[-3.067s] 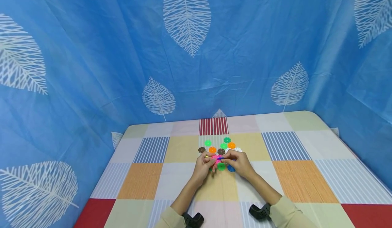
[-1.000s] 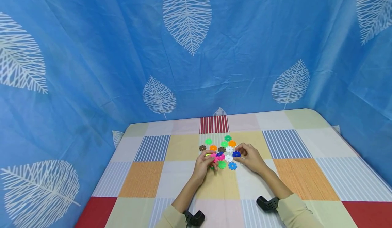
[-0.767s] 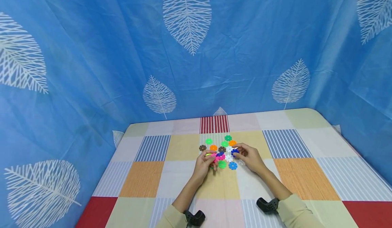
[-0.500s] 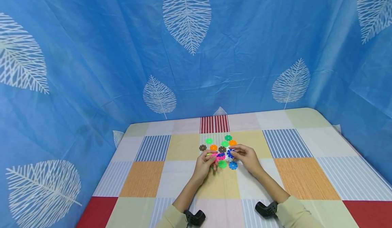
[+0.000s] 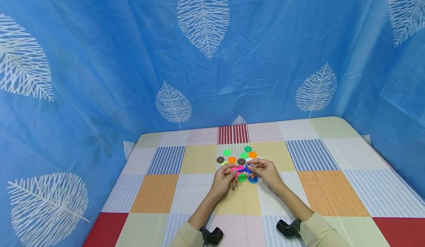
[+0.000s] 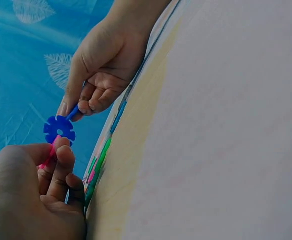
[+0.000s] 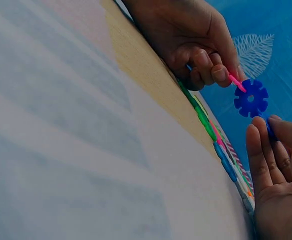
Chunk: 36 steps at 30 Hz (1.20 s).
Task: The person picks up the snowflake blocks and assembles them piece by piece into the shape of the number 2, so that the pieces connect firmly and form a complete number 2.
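In wrist vws only, blue disc point(image 6: 54, 127) shows ctr hole point(image 6: 59, 132).

I've got a wrinkled blue curtain point(image 5: 252, 37) w/ white leaf prints point(image 5: 203, 18), far side + L/R of patchwork tblcloth point(image 5: 189, 193). Cloth has red-striped sq point(image 5: 233, 134) approx mid far edge, blue-striped sqs point(image 5: 166, 160) + orange sqs point(image 5: 153, 195) L/R, solid red point(image 5: 400, 229) nr bottom corners.

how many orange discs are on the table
2: one orange disc just beyond the left hand, another orange disc beyond the right hand. More could be hidden beneath the hands.
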Each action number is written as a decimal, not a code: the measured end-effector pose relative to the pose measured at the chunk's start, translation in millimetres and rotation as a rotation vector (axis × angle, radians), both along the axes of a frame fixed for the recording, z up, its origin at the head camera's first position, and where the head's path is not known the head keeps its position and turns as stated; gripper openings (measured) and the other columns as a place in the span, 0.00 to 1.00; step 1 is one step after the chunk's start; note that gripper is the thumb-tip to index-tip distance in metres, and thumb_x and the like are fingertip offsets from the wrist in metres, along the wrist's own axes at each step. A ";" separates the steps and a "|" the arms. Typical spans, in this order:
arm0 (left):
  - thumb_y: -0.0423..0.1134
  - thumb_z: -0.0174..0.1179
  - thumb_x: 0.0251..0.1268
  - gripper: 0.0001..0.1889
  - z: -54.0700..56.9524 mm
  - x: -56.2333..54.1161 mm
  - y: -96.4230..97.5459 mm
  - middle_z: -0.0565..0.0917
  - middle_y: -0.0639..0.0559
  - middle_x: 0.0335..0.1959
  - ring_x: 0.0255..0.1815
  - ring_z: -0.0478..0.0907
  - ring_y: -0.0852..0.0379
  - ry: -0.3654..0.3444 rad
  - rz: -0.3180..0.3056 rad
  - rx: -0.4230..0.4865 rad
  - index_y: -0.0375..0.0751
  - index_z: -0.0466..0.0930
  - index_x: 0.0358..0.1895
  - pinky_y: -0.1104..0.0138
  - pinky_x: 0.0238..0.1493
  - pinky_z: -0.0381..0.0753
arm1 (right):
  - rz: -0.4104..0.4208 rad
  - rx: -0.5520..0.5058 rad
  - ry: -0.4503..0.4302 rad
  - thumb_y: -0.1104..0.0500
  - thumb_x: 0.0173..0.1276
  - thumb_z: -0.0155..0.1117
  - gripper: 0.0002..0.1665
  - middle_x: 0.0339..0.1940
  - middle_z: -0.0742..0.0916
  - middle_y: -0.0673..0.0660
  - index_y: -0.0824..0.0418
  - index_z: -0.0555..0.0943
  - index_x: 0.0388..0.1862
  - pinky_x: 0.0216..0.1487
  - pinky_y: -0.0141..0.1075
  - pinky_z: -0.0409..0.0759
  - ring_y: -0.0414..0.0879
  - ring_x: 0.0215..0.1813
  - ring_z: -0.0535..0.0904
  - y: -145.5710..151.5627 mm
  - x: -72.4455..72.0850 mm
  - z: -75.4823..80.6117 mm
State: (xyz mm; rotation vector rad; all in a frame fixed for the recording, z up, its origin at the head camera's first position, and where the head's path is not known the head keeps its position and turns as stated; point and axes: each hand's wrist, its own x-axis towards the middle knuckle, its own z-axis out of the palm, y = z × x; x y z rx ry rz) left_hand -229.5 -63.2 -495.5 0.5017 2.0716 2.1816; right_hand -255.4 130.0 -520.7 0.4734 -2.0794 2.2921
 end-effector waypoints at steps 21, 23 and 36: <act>0.24 0.47 0.67 0.12 -0.4 -0.3 0.4 0.74 0.23 0.25 0.16 0.73 0.58 0.040 -0.023 -0.002 0.17 0.66 0.50 0.68 0.21 0.78 | -0.039 -0.034 0.041 0.69 0.62 0.61 0.17 0.25 0.82 0.66 0.82 0.74 0.44 0.29 0.41 0.82 0.47 0.24 0.82 -7.6 2.3 -0.3; 0.24 0.46 0.68 0.13 -2.0 -0.8 0.1 0.75 0.24 0.25 0.16 0.73 0.58 0.026 -0.021 0.013 0.17 0.65 0.51 0.69 0.21 0.78 | -0.030 -0.032 0.043 0.67 0.64 0.60 0.18 0.27 0.82 0.69 0.81 0.74 0.48 0.30 0.42 0.82 0.47 0.25 0.82 -8.1 2.4 -1.1; 0.29 0.47 0.69 0.11 -27.4 -14.0 0.2 0.77 0.24 0.25 0.17 0.79 0.49 0.036 -0.025 0.053 0.22 0.63 0.48 0.65 0.25 0.79 | -0.029 -0.053 0.095 0.68 0.63 0.61 0.18 0.30 0.81 0.74 0.79 0.72 0.48 0.33 0.39 0.82 0.52 0.30 0.83 -6.7 2.2 -2.8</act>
